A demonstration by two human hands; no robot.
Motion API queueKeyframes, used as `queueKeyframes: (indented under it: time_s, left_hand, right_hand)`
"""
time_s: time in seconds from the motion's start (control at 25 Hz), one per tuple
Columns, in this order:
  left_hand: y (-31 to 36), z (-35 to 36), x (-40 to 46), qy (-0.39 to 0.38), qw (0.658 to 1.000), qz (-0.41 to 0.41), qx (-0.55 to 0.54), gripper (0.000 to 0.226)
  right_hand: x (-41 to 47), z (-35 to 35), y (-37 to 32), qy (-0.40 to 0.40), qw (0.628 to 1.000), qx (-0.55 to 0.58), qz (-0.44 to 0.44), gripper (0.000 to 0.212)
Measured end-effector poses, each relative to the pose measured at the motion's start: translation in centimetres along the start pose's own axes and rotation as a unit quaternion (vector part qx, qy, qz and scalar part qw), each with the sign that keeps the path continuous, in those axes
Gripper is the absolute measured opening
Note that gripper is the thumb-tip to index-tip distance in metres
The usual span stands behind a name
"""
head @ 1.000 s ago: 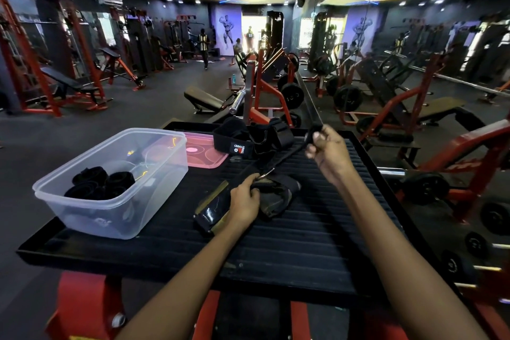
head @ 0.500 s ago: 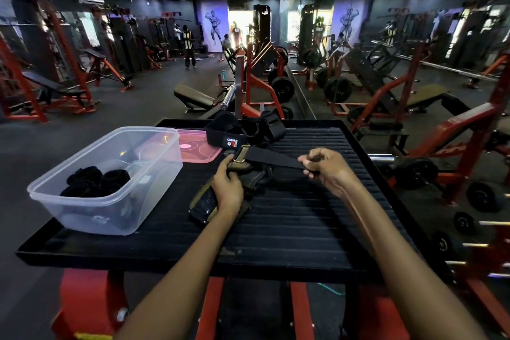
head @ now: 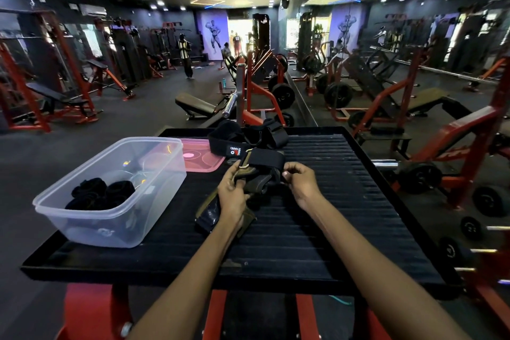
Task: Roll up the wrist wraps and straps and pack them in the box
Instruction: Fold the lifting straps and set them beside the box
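Both hands grip one strap [head: 269, 157]: the left hand [head: 233, 193] holds its buckle end, the right hand [head: 299, 179] pinches its black end just beside.

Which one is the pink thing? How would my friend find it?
Look at the black ribbed tray. On its left side stands a clear plastic box. The pink lid lies flat just behind that box, and it is the only pink thing among the black straps.

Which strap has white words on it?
The black strap lying at the far side of the table, beside the pink lid. The olive strap in the hands and the rolls in the box show none.
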State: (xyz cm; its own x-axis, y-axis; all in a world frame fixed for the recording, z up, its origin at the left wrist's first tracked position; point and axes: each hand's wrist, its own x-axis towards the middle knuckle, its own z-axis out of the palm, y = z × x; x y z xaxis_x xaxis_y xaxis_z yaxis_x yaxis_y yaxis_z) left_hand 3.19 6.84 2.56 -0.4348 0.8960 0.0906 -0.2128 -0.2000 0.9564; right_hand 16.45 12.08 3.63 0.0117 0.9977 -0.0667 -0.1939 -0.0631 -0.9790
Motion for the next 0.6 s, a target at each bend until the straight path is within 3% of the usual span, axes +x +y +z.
queueKeyframes:
  time_s: [0.16,0.36,0.48,0.6]
  left_hand:
    - [-0.3,0.6,-0.5,-0.052,0.997,-0.002,0.052,0.046]
    - [-0.9,0.8,-1.3,-0.067,0.961,0.082,0.254,0.057]
    - [-0.9,0.9,-1.3,-0.096,0.956,0.104,0.258,0.066]
    - [-0.8,1.1,-1.7,-0.153,0.964,0.087,0.197,0.068]
  right_hand:
    - [-0.9,0.2,0.2,-0.051,0.981,0.18,0.049,0.035]
    - [-0.6,-0.4,-0.2,-0.072,0.985,0.15,0.05,0.022]
    - [-0.5,-0.7,-0.3,-0.139,0.97,0.18,0.09,0.043]
    - [-0.7,-0.8,-0.3,-0.159,0.976,0.126,0.074,0.042]
